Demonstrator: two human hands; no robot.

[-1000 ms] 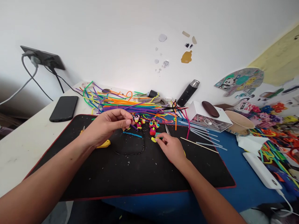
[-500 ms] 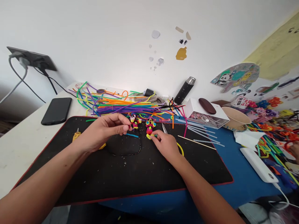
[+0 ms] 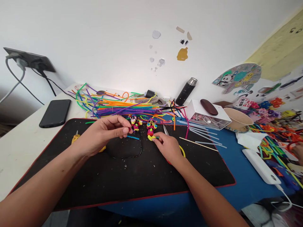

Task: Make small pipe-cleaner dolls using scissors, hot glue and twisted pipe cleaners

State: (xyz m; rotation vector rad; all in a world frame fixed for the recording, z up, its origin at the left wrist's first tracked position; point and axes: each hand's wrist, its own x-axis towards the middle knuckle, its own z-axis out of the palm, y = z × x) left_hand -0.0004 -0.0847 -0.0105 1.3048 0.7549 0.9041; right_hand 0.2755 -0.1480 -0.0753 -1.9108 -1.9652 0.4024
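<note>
Two small colourful figures stand side by side at the back of the black mat, both mostly magenta and yellow. My left hand is closed in a pinch beside the left figure; a tiny dark pink or purple bit shows at its fingertips, too small to name. With thumb and forefinger my right hand grips the yellow foot end of the right figure, where a bit of green also shows. A short blue pipe cleaner and a black cord lie between the hands. Scissors are partly hidden behind my right hand.
Bundled pipe cleaners lie along the wall. A phone rests on the left, and a yellow glue-gun-like tool is partly behind my left arm. Rightward are a black flask, a white box, clear sticks and a power bank.
The whole view has shifted slightly. Both hands keep nearly the same pinches beside the figures, and a little red of the scissors' handle now shows below my right hand.
</note>
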